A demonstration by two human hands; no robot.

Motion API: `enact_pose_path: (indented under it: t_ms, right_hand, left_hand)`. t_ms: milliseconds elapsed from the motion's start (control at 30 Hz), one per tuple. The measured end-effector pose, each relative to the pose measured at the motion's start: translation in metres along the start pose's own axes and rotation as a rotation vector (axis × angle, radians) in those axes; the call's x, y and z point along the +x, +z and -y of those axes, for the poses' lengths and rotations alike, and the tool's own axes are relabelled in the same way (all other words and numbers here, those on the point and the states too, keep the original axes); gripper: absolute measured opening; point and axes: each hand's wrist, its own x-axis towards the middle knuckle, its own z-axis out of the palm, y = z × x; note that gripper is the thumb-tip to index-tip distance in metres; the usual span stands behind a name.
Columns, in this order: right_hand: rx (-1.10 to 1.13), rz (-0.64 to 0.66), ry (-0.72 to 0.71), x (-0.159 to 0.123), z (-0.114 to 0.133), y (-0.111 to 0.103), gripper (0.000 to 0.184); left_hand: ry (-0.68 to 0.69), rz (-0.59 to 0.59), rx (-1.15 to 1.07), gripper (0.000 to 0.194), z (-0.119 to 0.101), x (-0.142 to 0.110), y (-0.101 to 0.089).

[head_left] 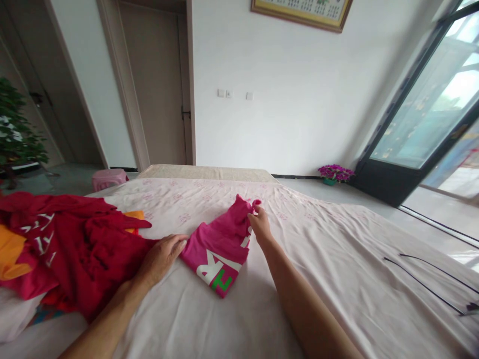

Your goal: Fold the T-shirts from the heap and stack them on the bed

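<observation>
A magenta T-shirt [220, 239], folded into a compact shape, lies on the bed's pale floral sheet [179, 319]. White and green lettering shows on its near side. At its left corner is my left hand [166, 252], thumb and fingers closed together at the fabric edge. My right hand [260, 224] pinches the upper right end of the shirt, where a bit of cloth bunches up above the fingers. Left of my left forearm spreads a heap of red clothes [93, 244] with white lettering on one piece.
Orange cloth [13, 254] pokes out of the heap. Thin black cords [422, 284] lie on the sheet at right. Beyond the bed are a pink stool [110, 178], a potted plant [18, 129], purple flowers [335, 173] and a glass door [419, 109].
</observation>
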Motion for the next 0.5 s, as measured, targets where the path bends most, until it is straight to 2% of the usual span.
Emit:
enact_pose_path:
  t_ms: [67,100,200,333,433,500]
  right_hand:
    - [-0.118,-0.121,0.014,0.000,-0.004,0.000,0.058]
    - [-0.138,-0.122,0.003,-0.001,-0.004,0.001,0.057]
    - [-0.202,0.077,-0.110,-0.004,0.003,0.001,0.045]
    - [-0.422,0.316,-0.294,-0.012,0.008,0.001,0.044]
    - [-0.545,0.387,-0.324,-0.018,0.007,0.001,0.031]
    - [-0.574,0.366,-0.297,-0.019,0.006,0.001,0.022]
  left_hand:
    - [0.047,0.013,0.015,0.039,-0.003,0.000,0.004]
    - [0.064,0.015,0.023,0.038,-0.003,0.000,0.007]
    - [0.067,0.001,0.040,0.039,-0.005,0.001,0.013]
    - [0.023,-0.029,0.040,0.037,-0.009,0.002,0.015]
    - [0.005,-0.062,0.021,0.037,-0.012,0.002,0.013]
    - [-0.006,-0.075,-0.007,0.034,-0.015,0.001,0.010]
